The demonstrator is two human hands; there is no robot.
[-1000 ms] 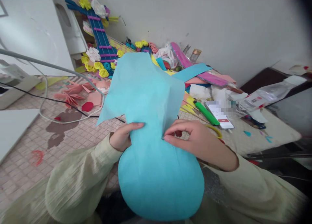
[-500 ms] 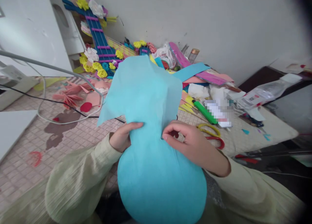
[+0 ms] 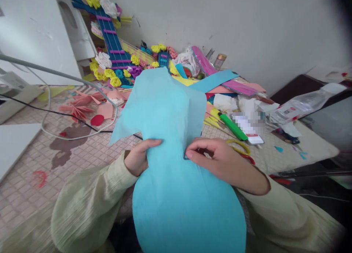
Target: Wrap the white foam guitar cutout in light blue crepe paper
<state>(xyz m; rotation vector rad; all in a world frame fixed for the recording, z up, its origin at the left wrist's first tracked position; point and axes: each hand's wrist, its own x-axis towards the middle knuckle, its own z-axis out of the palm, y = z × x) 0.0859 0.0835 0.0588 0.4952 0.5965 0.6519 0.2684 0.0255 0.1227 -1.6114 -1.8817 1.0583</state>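
Note:
A large sheet of light blue paper point(image 3: 170, 121) stretches upright before me, with a narrow waist and a wide rounded lower part. At the waist's left edge my left hand point(image 3: 140, 156) is closed on it, thumb on the front and fingers hidden behind. My right hand point(image 3: 220, 161) pinches the right edge of the waist between thumb and fingertips. A small dark gap shows at the pinched spot. Above it, a flap of the paper stands folded along the right side.
Yellow-handled scissors point(image 3: 239, 147), a green cutter point(image 3: 233, 126) and a phone point(image 3: 253, 132) lie on the right. A plastic bottle point(image 3: 305, 102) rests behind them. A blue paper guitar point(image 3: 114, 44) leans at the back left. A white cable point(image 3: 66, 138) loops over the tiled tabletop point(image 3: 22, 194).
My right hand has shifted slightly right, still pinching the paper's edge. The lower part of the paper has swung a little to the right. My left hand keeps its place.

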